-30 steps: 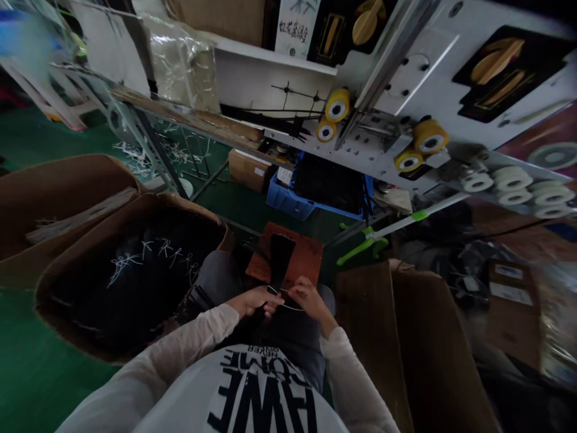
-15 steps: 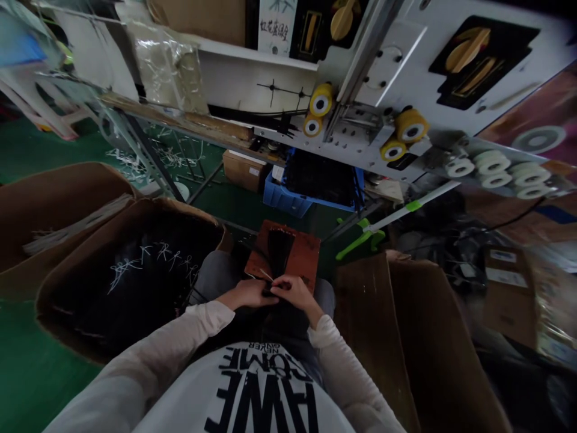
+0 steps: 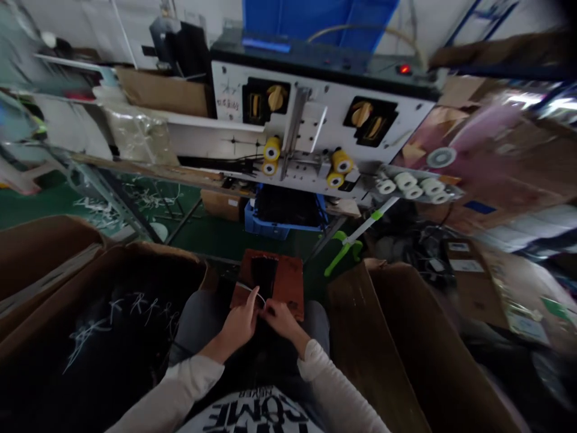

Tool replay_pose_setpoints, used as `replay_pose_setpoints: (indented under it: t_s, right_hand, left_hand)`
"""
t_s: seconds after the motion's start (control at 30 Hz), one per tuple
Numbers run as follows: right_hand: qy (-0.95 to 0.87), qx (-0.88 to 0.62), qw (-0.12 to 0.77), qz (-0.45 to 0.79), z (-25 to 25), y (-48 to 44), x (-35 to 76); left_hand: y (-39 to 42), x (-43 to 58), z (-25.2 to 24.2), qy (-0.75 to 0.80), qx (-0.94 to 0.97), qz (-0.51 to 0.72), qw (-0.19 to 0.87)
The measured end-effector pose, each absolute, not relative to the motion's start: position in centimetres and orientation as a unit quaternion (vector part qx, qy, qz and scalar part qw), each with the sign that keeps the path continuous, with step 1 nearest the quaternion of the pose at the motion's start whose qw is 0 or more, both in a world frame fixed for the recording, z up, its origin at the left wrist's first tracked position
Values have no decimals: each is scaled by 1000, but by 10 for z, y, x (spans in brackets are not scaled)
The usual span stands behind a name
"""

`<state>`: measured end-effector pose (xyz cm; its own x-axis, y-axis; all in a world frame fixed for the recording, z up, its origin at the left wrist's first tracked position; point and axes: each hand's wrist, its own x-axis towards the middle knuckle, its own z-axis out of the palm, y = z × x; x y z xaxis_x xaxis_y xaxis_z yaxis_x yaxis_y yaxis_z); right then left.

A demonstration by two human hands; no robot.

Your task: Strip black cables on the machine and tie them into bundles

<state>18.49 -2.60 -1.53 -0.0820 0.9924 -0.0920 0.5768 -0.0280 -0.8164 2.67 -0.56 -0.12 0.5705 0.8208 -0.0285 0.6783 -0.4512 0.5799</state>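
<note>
A thin white tie [image 3: 261, 297] curves between my two hands above a reddish-brown board [image 3: 292, 273] on my lap. My left hand [image 3: 240, 325] has its index finger raised against the tie, the other fingers curled in and partly hidden. At the tie's right end, the fingers of my right hand [image 3: 280, 317] are pinched together. A bundle of dark strips [image 3: 264, 273] lies on the board just beyond my hands. Whatever dark material sits under my fingers is too dim to make out.
To my left stands a cardboard box [image 3: 193, 255] of black bundles with white ties [image 3: 144, 304]. An open cardboard box [image 3: 392, 337] is at my right. Ahead is a bench machine with yellow rollers [image 3: 341, 161], above a blue crate [image 3: 270, 227]. A green-footed stand [image 3: 345, 246] is nearby.
My view has tilted up, showing more of the machine. My left hand has turned, its index finger now raised, and the white tie is bent into a curve between my hands.
</note>
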Motion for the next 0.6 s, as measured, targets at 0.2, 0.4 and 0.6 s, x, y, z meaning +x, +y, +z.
replay_pose_setpoints:
  t_s: [0.2, 0.4, 0.6]
  right_hand:
    - [-572, -590, 341, 457, -30, -24, 195]
    - [-529, -566, 333, 537, -28, -24, 200]
    - [-665, -582, 276, 379, -22, -23, 200]
  left_hand:
    - [-7, 25, -21, 422, 816, 174, 354]
    - [8, 27, -24, 364, 807, 179, 428]
    - [22, 28, -44, 366, 732, 167, 549]
